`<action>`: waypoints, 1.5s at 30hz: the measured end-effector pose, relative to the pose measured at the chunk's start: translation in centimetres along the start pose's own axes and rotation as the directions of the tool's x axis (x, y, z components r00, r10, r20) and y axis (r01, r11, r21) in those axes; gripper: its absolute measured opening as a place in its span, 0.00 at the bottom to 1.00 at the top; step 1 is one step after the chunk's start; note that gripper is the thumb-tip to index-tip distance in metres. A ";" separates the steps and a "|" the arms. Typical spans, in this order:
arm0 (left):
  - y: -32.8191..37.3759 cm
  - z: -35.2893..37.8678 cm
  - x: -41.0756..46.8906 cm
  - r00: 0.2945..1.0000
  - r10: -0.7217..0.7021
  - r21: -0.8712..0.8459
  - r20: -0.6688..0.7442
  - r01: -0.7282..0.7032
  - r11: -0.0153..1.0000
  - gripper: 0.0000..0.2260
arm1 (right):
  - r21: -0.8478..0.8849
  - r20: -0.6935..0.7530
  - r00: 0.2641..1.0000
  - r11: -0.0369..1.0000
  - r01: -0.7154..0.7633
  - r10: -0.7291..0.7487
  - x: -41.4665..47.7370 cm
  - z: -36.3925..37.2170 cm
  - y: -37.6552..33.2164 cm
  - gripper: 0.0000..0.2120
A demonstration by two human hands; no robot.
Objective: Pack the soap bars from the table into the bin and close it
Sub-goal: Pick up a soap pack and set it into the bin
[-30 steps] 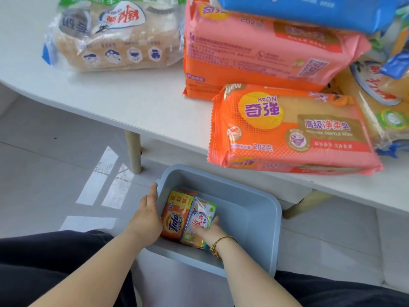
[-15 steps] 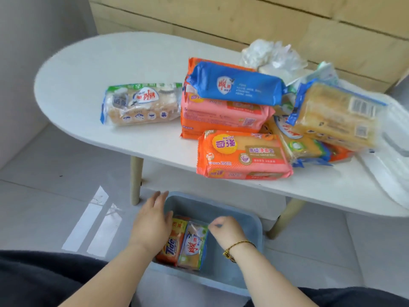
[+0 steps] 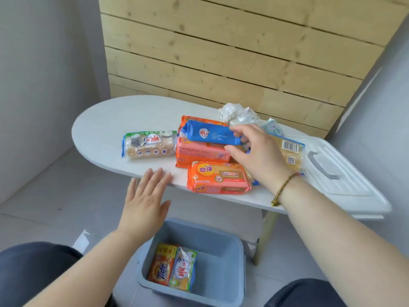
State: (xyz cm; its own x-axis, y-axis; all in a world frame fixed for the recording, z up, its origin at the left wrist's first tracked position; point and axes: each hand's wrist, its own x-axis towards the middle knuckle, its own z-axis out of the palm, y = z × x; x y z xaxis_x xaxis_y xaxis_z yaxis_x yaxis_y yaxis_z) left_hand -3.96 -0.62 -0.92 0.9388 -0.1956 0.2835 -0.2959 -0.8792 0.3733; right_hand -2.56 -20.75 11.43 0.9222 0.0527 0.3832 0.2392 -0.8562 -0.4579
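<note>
Right hand (image 3: pixel 259 156) at centre frame, fingers (image 3: pixel 238 129) spread wide around the end of the blue soap (image 3: pixel 210 135) atop the pink pack (image 3: pixel 202 151) on the bench (image 3: pixel 110 129); contact looks likely, but hard to call. Left hand (image 3: pixel 145 202) hovers flat and open at the bench edge, holding nothing. Lower centre, the bin (image 3: pixel 221 262) holds two soaps side by side; its lid (image 3: pixel 345 185) lies at right.

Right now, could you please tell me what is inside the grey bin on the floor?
The bin holds two soap bars side by side: an orange Tide bar and a green-yellow bar. Anything beneath them is covered.
</note>
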 end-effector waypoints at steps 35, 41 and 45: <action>-3.0 5.1 -5.0 0.932 -0.114 -0.086 0.344 0.152 0.985 0.22 | 0.167 0.628 0.757 0.920 -0.355 0.179 -11.3 0.7 1.9 0.14; -4.0 8.6 -6.1 0.762 -0.077 0.085 0.643 0.029 0.996 0.28 | -0.065 0.701 0.444 0.669 -0.740 0.558 -15.4 10.6 7.9 0.03; -4.8 10.9 -6.9 0.705 -0.105 0.139 0.702 0.009 0.990 0.35 | -0.110 0.639 0.295 0.464 -0.879 0.710 -15.8 15.9 10.9 0.07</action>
State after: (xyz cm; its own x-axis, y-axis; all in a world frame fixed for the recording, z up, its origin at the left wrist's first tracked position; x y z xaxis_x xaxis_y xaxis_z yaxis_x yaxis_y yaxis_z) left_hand -7.13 0.25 -14.29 0.8164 -0.3503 -0.4591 -0.2600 -0.9328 0.2495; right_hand -9.68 -22.76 -12.33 0.6365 -0.2641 -0.7246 -0.7328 -0.5001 -0.4614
